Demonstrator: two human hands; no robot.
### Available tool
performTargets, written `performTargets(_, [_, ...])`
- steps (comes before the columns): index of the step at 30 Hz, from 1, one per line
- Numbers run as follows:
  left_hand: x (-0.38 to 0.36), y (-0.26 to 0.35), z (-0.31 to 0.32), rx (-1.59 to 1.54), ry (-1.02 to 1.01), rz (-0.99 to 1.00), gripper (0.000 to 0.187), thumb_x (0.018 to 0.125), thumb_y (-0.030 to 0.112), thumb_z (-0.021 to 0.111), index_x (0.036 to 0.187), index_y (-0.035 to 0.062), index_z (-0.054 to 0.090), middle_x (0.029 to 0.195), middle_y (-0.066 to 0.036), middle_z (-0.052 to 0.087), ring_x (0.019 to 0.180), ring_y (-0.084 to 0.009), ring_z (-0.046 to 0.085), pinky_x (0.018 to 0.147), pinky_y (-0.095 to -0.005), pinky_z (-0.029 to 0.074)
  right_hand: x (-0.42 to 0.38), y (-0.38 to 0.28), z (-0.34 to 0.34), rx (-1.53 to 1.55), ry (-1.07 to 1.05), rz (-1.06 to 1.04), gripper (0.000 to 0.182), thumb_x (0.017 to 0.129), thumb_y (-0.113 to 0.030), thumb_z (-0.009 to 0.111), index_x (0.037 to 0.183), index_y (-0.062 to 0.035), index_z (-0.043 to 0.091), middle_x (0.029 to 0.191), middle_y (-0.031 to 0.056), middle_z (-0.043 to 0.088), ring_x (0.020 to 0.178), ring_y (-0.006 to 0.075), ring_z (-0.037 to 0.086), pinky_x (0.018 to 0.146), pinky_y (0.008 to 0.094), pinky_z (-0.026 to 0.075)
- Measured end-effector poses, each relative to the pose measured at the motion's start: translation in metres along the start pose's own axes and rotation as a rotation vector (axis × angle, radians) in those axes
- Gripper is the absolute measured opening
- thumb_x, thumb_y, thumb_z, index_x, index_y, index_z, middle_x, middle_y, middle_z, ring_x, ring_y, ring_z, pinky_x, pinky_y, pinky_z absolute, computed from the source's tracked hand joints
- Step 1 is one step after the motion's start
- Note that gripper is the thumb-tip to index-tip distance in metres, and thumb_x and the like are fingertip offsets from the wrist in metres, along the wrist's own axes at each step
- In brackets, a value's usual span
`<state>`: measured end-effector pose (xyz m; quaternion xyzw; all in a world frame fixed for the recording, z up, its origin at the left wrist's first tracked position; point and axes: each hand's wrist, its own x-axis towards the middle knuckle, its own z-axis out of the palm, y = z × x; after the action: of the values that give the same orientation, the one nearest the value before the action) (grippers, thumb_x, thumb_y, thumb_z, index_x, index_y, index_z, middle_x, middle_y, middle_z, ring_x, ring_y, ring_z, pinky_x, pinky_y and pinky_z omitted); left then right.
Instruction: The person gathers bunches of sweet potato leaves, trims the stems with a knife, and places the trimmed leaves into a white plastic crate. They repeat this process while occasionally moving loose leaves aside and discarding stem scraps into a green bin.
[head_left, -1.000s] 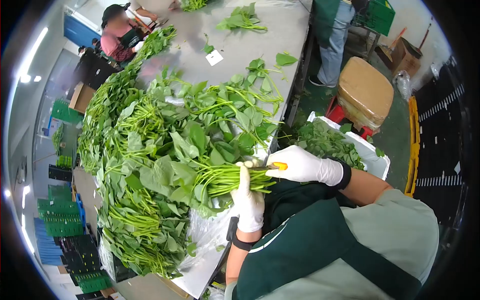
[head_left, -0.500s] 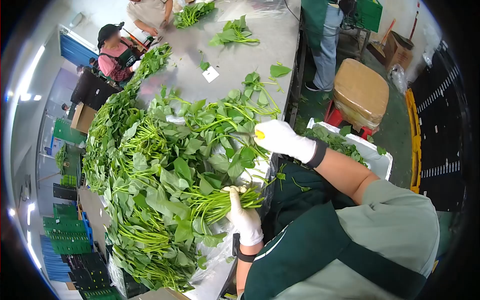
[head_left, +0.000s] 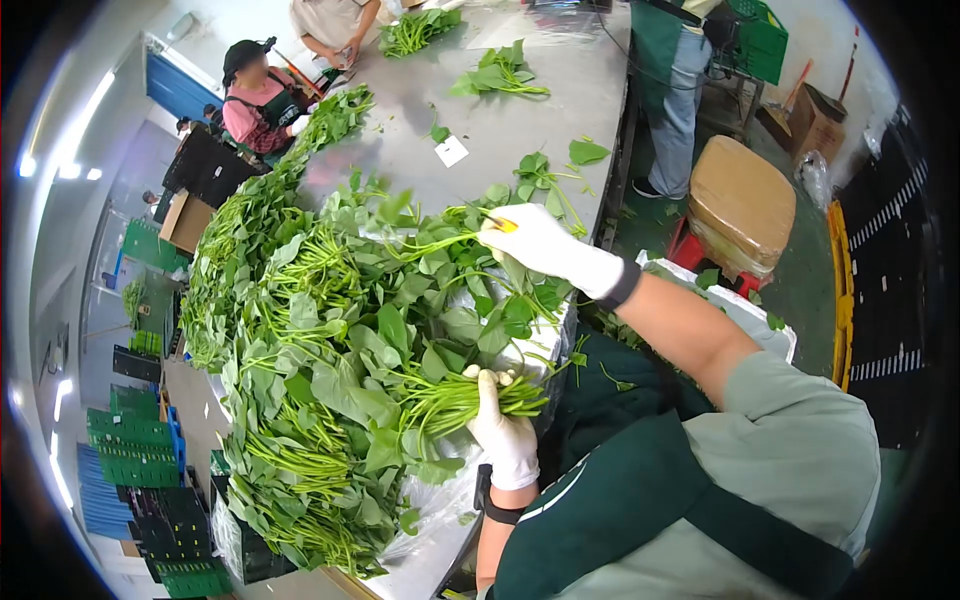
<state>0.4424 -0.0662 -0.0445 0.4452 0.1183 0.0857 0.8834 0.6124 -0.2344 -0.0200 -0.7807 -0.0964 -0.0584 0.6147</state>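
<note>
My left hand (head_left: 503, 430), in a white glove, is closed around a thick bunch of green leafy stems (head_left: 440, 400), cut ends pointing right and leaves to the left. Above it, my gloved right hand (head_left: 545, 243) is closed on a small tool with a yellow handle (head_left: 504, 225), which looks like a knife; its blade is hard to make out now. A green leafy stem (head_left: 440, 243) runs left from the fingers of that same hand, its leaves blurred. Both hands are over the near edge of a large heap of leafy greens (head_left: 300, 340) on the metal table (head_left: 400, 150).
A white bin (head_left: 780, 340) of leaf scraps stands right of my right arm, near a taped brown block (head_left: 745, 200) on a red stool. Small bunches (head_left: 500, 75) and a white card (head_left: 451, 151) lie on the table. Co-workers (head_left: 262, 105) stand around its far side.
My right hand has moved up, and a leafy stem now trails from its fingers. My left hand still grips its bunch. The whole view has shifted slightly.
</note>
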Motion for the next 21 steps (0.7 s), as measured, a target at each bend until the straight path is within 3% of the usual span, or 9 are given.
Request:
performTargets(2, [0.003, 0.003, 0.003, -0.058, -0.006, -0.064, 0.021, 0.097, 0.007, 0.053, 0.117, 0.0029, 0.050, 0.089, -0.004, 0.057, 0.082, -0.0131, 0.056, 0.083, -0.0309, 0.047, -0.029, -0.015, -0.007, 0.114, 0.007, -0.020, 0.019, 0.086, -0.022, 0.064, 0.090, -0.0027, 0.065, 0.067, 0.0066, 0.064, 0.060, 0.0122, 0.058, 0.057, 0.0296, 0.046])
performTargets(5, [0.009, 0.005, 0.012, -0.094, -0.063, -0.112, 0.035, 0.099, 0.014, 0.053, 0.130, 0.0028, 0.044, 0.099, -0.004, 0.060, 0.086, -0.0121, 0.056, 0.086, -0.0314, 0.049, -0.074, -0.031, -0.013, 0.019, -0.034, -0.079, 0.017, 0.086, -0.018, 0.066, 0.092, -0.0027, 0.066, 0.068, 0.0075, 0.063, 0.063, 0.0105, 0.057, 0.058, 0.0285, 0.046])
performTargets(7, [0.013, 0.009, 0.022, -0.158, -0.094, -0.178, 0.039, 0.099, 0.017, 0.053, 0.135, 0.0052, 0.043, 0.109, -0.005, 0.062, 0.087, -0.0111, 0.057, 0.084, -0.0307, 0.050, -0.095, -0.024, -0.015, -0.156, -0.067, -0.251, 0.016, 0.080, -0.006, 0.068, 0.095, -0.0026, 0.067, 0.077, 0.0103, 0.065, 0.066, 0.0193, 0.063, 0.062, 0.0295, 0.049])
performTargets(9, [0.018, 0.008, 0.023, -0.230, -0.079, -0.257, 0.032, 0.099, 0.018, 0.053, 0.129, 0.0064, 0.048, 0.105, -0.005, 0.062, 0.086, -0.0119, 0.058, 0.085, -0.0314, 0.050, -0.108, -0.015, -0.016, -0.259, -0.122, -0.381, 0.026, 0.073, 0.000, 0.066, 0.098, -0.0058, 0.068, 0.083, 0.0126, 0.066, 0.071, 0.0284, 0.065, 0.064, 0.0318, 0.051])
performTargets(10, [0.019, 0.008, 0.026, -0.250, -0.059, -0.286, 0.028, 0.099, 0.018, 0.053, 0.125, 0.0064, 0.052, 0.103, -0.005, 0.062, 0.086, -0.0125, 0.058, 0.084, -0.0317, 0.051, -0.113, -0.014, -0.017, -0.259, -0.125, -0.375, 0.026, 0.073, 0.000, 0.066, 0.098, -0.0058, 0.068, 0.083, 0.0126, 0.066, 0.071, 0.0284, 0.065, 0.064, 0.0318, 0.051])
performTargets(14, [0.015, 0.002, 0.024, -0.258, -0.167, -0.328, 0.020, 0.099, 0.019, 0.054, 0.113, 0.0056, 0.056, 0.097, -0.005, 0.062, 0.085, -0.0141, 0.059, 0.083, -0.0325, 0.051, -0.128, -0.012, -0.016, -0.163, -0.116, -0.209, 0.022, 0.080, -0.003, 0.063, 0.101, -0.0048, 0.065, 0.085, 0.0143, 0.066, 0.073, 0.0271, 0.066, 0.066, 0.0310, 0.052])
performTargets(16, [0.011, -0.001, 0.029, -0.205, -0.070, -0.244, 0.012, 0.096, 0.020, 0.059, 0.102, 0.0097, 0.059, 0.095, -0.003, 0.063, 0.082, -0.0138, 0.059, 0.078, -0.0319, 0.052, -0.139, -0.006, -0.013, -0.224, -0.149, 0.020, 0.026, 0.082, -0.012, 0.063, 0.107, -0.0065, 0.058, 0.084, 0.0184, 0.066, 0.078, 0.0368, 0.065, 0.067, 0.0386, 0.052])
performTargets(21, [0.003, -0.007, 0.026, -0.124, -0.083, -0.218, 0.015, 0.097, 0.022, 0.058, 0.103, 0.0079, 0.058, 0.089, -0.003, 0.061, 0.082, -0.0132, 0.058, 0.077, -0.0302, 0.049, -0.154, 0.006, -0.001, -0.219, -0.173, 0.001, 0.024, 0.081, -0.015, 0.060, 0.102, -0.0028, 0.056, 0.080, 0.0222, 0.064, 0.075, 0.0401, 0.064, 0.066, 0.0443, 0.052])
